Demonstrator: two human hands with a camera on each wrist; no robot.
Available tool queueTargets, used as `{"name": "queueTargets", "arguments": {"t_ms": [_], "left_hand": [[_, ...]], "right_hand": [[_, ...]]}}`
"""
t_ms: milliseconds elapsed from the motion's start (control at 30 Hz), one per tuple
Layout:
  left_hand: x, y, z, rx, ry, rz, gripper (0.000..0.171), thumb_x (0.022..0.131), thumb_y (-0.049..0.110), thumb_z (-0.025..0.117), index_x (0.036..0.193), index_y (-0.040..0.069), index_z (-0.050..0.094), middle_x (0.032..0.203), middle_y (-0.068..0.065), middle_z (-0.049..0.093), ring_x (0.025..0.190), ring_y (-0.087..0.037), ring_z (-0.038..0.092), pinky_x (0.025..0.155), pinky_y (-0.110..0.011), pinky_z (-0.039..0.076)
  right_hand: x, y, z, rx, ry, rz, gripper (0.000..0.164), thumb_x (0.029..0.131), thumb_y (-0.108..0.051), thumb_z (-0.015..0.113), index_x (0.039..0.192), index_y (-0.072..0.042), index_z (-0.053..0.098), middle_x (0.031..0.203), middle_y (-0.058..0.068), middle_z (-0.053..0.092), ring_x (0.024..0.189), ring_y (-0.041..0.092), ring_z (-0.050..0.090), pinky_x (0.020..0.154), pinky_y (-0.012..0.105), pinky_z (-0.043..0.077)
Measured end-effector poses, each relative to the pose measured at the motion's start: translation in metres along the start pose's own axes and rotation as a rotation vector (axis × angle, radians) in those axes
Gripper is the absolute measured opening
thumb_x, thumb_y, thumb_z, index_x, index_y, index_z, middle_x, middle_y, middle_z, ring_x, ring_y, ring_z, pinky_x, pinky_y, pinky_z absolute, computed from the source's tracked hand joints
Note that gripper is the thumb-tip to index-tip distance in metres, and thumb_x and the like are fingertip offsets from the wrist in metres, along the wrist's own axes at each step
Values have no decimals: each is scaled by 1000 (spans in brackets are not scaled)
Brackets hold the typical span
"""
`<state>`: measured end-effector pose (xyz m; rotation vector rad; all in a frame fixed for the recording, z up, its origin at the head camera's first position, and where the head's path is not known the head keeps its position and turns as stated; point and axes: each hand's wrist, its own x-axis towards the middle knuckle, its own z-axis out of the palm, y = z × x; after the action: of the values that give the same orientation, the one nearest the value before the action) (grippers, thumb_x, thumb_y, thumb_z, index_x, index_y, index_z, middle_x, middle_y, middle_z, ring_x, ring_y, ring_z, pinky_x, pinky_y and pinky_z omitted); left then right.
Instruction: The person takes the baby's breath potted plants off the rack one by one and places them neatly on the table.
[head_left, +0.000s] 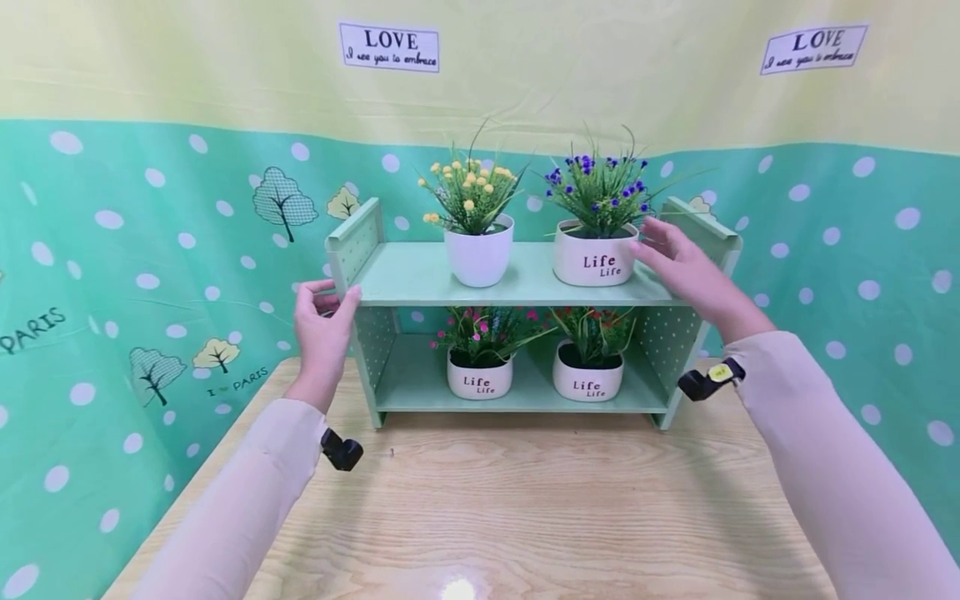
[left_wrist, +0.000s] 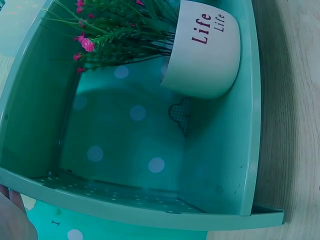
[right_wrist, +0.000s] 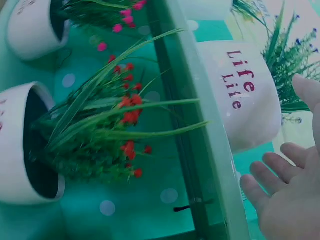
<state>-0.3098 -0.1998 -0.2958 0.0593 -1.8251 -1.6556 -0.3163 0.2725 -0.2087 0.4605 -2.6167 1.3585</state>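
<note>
A light green two-tier shelf (head_left: 420, 267) stands on the table. On its upper tier are a plain white pot with yellow flowers (head_left: 480, 250) and, to the right, a white "Life" pot with purple flowers (head_left: 597, 258). My left hand (head_left: 324, 329) rests against the outer left side panel, with its thumb at the front edge; the left wrist view shows only part of it. Beside the purple-flowered pot, my right hand (head_left: 690, 275) has its fingers spread, and the right wrist view shows its palm facing up with nothing in it.
The lower tier holds a white pot with pink flowers (head_left: 480, 379) and a white pot with red flowers (head_left: 588, 379). Wood-grain tabletop (head_left: 525, 500) extends in front of the shelf. A green dotted cloth (head_left: 187, 250) hangs behind and along the sides.
</note>
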Motion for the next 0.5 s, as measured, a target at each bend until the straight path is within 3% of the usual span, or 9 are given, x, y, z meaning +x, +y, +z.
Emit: {"name": "queueTargets", "arguments": {"t_ms": [100,500], "left_hand": [[0,0,0,-3,-3,0,39,94,34,72,123,13,54,102,1,53,96,-12,52,78,-28,48],[0,0,-2,13,-8,-3,42,94,36,71,124,13,53,104,1,53,97,-13,52,79,-28,48]], "right_hand": [[6,-2,0,6,-24,21,89,99,-57,53,162,-17,4,167,9,10,150,32,14,120,52,13],[26,5,-3,-13,-104,86,95,96,-60,55,162,-18,1,166,13,7,151,35,8,118,57,10]]}}
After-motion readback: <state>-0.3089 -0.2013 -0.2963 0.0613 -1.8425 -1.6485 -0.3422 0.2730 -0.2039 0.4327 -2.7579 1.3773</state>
